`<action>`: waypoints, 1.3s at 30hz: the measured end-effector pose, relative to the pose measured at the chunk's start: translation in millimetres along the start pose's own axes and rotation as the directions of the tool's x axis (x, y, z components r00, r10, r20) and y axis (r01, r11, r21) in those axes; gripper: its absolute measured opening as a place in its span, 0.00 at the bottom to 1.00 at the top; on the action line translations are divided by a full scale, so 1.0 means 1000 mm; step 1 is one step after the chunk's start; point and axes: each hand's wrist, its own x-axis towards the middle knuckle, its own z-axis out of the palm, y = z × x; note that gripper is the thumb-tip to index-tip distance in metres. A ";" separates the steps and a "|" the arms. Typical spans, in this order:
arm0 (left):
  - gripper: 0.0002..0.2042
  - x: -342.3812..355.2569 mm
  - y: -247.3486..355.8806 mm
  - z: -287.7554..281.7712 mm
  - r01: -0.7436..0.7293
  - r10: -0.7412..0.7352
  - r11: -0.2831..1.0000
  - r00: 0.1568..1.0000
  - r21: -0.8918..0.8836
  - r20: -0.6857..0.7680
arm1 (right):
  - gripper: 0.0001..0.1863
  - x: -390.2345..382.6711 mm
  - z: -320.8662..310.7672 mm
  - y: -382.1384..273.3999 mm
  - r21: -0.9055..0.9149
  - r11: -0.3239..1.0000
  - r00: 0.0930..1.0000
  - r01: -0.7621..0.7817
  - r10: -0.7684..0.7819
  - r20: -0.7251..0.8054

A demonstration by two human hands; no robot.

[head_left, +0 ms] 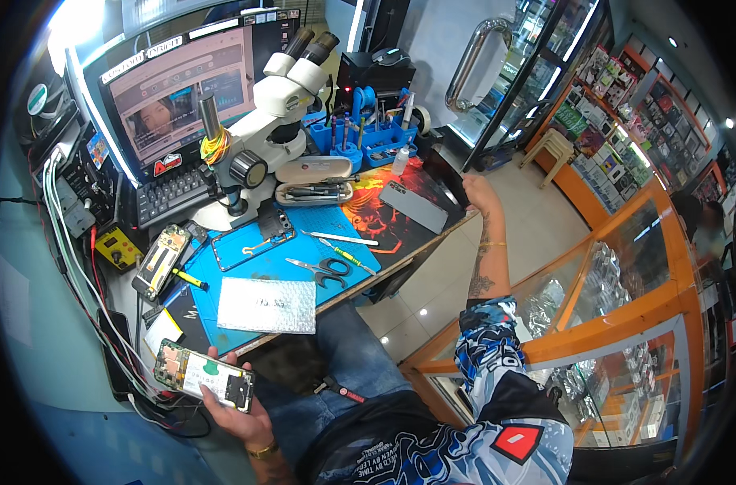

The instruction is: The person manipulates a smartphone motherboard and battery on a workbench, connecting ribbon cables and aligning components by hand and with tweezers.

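My left hand (241, 411) is wrapped round an opened smartphone (209, 377), low at the left in front of the bench. Its white battery, a green tab and the copper-coloured inner parts face up. My right arm stretches far out to the right. There my right hand (483, 196) is closed, fingers curled beside a dark flat rectangular thing (445, 176) at the bench's right corner; what lies between the fingers is hidden. Beside that lies a grey phone or back cover (414, 206). A silvery bubble-wrap pouch (267, 305) rests on the blue mat's front edge.
On the blue mat (311, 234) are black-handled scissors (329, 272), a phone frame (255, 239) and tweezers (340, 238). Another opened phone (162, 260) sits at left. A microscope (291, 97), keyboard (174, 194) and blue tool organiser (376, 141) stand behind. A glass display case (619, 323) borders the right.
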 end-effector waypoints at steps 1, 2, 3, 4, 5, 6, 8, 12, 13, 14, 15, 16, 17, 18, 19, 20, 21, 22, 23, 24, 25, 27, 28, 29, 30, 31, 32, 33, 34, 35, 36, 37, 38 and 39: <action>0.29 0.001 0.000 -0.001 0.000 0.000 1.000 1.000 -0.001 -0.004 | 0.20 0.003 -0.003 0.007 0.022 1.000 1.000 -0.011 0.011 0.012; 0.29 0.001 -0.001 -0.002 0.001 -0.001 1.000 1.000 -0.002 -0.007 | 0.20 0.007 -0.007 0.015 0.044 0.999 1.000 -0.022 0.021 0.023; 0.29 0.001 0.000 -0.003 -0.010 0.010 1.000 1.000 -0.001 -0.016 | 0.21 0.009 -0.007 0.012 0.072 0.997 0.999 -0.026 0.023 0.042; 0.29 0.001 0.001 -0.003 -0.006 0.006 1.000 0.999 0.003 -0.043 | 0.20 0.010 -0.007 0.011 0.089 0.996 0.999 -0.023 0.019 0.049; 0.29 0.001 0.001 -0.005 -0.008 0.007 1.000 1.000 -0.008 -0.020 | 0.19 0.008 -0.007 0.011 0.105 0.994 0.998 -0.021 0.015 0.056; 0.29 0.001 0.001 -0.009 -0.006 0.006 1.000 1.000 -0.017 0.005 | 0.19 0.005 -0.007 0.011 0.120 0.992 0.998 -0.022 0.015 0.062; 0.29 0.002 0.001 -0.012 -0.002 0.002 1.000 1.000 -0.026 0.031 | 0.18 0.004 -0.010 0.010 0.104 0.994 0.997 -0.033 0.025 0.077; 0.29 0.002 0.002 -0.014 0.007 -0.006 1.000 0.999 -0.022 0.045 | 0.16 0.008 -0.011 0.017 0.043 0.997 0.996 -0.059 0.056 0.068; 0.29 0.002 0.002 -0.015 0.006 -0.005 1.000 0.999 -0.021 0.048 | 0.15 0.008 -0.011 0.018 0.050 0.997 0.997 -0.059 0.056 0.050; 0.29 0.001 0.002 -0.015 0.008 -0.007 1.000 0.999 -0.016 0.050 | 0.15 0.008 -0.010 0.020 0.057 0.997 0.998 -0.058 0.056 0.032; 0.29 0.001 0.001 -0.015 0.010 -0.009 1.000 0.998 -0.012 0.054 | 0.15 0.008 -0.010 0.022 0.064 0.996 0.998 -0.058 0.057 0.014; 0.29 0.001 0.001 -0.014 0.012 -0.012 1.000 0.998 -0.007 0.058 | 0.14 0.008 -0.009 0.024 0.097 0.994 0.999 -0.050 0.051 0.000; 0.29 0.000 0.001 -0.013 0.014 -0.014 1.000 0.998 -0.002 0.060 | 0.13 0.008 -0.008 0.027 0.129 0.991 0.999 -0.043 0.045 -0.015; 0.29 -0.001 0.001 -0.012 0.014 -0.015 1.000 0.998 0.003 0.063 | 0.13 0.008 -0.007 0.028 0.163 0.986 0.999 -0.034 0.039 -0.030; 0.30 -0.001 0.002 -0.012 0.015 -0.016 1.000 0.998 0.008 0.066 | 0.13 0.009 -0.007 0.031 0.196 0.980 0.999 -0.034 0.040 -0.026; 0.30 -0.001 0.001 -0.012 0.019 -0.020 1.000 0.997 0.010 0.073 | 0.13 0.009 -0.007 0.033 0.229 0.973 0.999 -0.035 0.041 -0.023; 0.30 -0.002 0.002 -0.013 0.017 -0.018 1.000 0.997 0.014 0.076 | 0.13 0.008 -0.005 0.031 0.264 0.964 0.999 -0.032 0.038 -0.015; 0.30 -0.002 0.002 -0.014 0.016 -0.017 1.000 0.997 0.017 0.079 | 0.13 0.007 -0.003 0.029 0.306 0.952 0.999 -0.030 0.041 -0.031; 0.31 -0.003 0.002 -0.014 0.016 -0.017 1.000 0.995 0.017 0.097 | 0.13 0.005 -0.003 0.028 0.347 0.937 0.998 -0.027 0.046 -0.046; 0.32 -0.004 0.003 -0.013 0.019 -0.021 1.000 0.993 0.017 0.118 | 0.12 0.003 -0.004 0.028 0.386 0.922 0.996 -0.025 0.054 -0.065; 0.32 -0.005 0.003 -0.012 0.023 -0.026 1.000 0.990 0.017 0.138 | 0.12 0.007 -0.004 0.035 0.320 0.944 0.981 0.079 -0.016 -0.194; 0.34 -0.004 0.001 -0.009 0.132 -0.124 0.991 0.978 -0.037 0.166 | 0.12 0.013 -0.004 0.055 0.147 0.956 0.890 0.253 -0.170 -0.423; 0.35 -0.005 0.002 -0.009 0.169 -0.159 0.984 0.973 -0.052 0.165 | 0.11 0.004 0.003 0.041 0.084 0.972 0.889 0.221 -0.166 -0.426; 0.35 -0.005 0.004 -0.008 0.224 -0.208 0.972 0.962 -0.076 0.180 | 0.11 -0.017 0.005 0.007 0.022 0.980 0.888 0.195 -0.167 -0.428; 0.35 -0.003 0.004 -0.006 0.293 -0.267 0.950 0.941 -0.104 0.208 | 0.11 -0.033 0.002 -0.010 -0.052 0.985 0.881 0.162 -0.168 -0.442; 0.36 -0.002 0.004 -0.006 0.359 -0.323 0.924 0.916 -0.131 0.237 | 0.12 -0.034 0.007 -0.006 -0.173 0.967 0.847 0.186 -0.247 -0.471; 0.35 -0.001 0.001 -0.009 0.397 -0.345 0.904 0.897 -0.159 0.278 | 0.12 -0.034 0.014 0.001 -0.292 0.934 0.808 0.203 -0.329 -0.489; 0.36 -0.002 0.002 -0.011 0.419 -0.362 0.892 0.888 -0.172 0.285 | 0.12 -0.037 0.024 -0.001 -0.405 0.887 0.767 0.220 -0.414 -0.490; 0.37 -0.004 0.004 -0.010 0.437 -0.375 0.880 0.880 -0.186 0.291 | 0.12 -0.041 0.034 -0.004 -0.368 0.891 0.763 0.266 -0.428 -0.485; 0.38 -0.004 0.005 -0.009 0.451 -0.386 0.870 0.875 -0.202 0.293 | 0.13 -0.041 0.044 -0.007 -0.377 0.885 0.761 0.274 -0.439 -0.477; 0.38 -0.005 0.007 -0.009 0.472 -0.393 0.847 0.866 -0.245 0.310 | 0.13 -0.043 0.051 -0.006 -0.385 0.878 0.763 0.285 -0.451 -0.463; 0.38 -0.006 0.008 -0.012 0.491 -0.394 0.831 0.851 -0.261 0.348 | 0.13 -0.045 0.064 -0.003 -0.390 0.869 0.772 0.303 -0.464 -0.435; 0.37 -0.004 0.008 -0.012 0.517 -0.404 0.815 0.831 -0.262 0.383 | 0.14 -0.044 0.068 0.003 -0.385 0.873 0.796 0.298 -0.450 -0.404; 0.37 -0.002 0.008 -0.010 0.548 -0.421 0.797 0.806 -0.255 0.415 | 0.14 -0.043 0.065 0.017 -0.380 0.880 0.825 0.285 -0.427 -0.371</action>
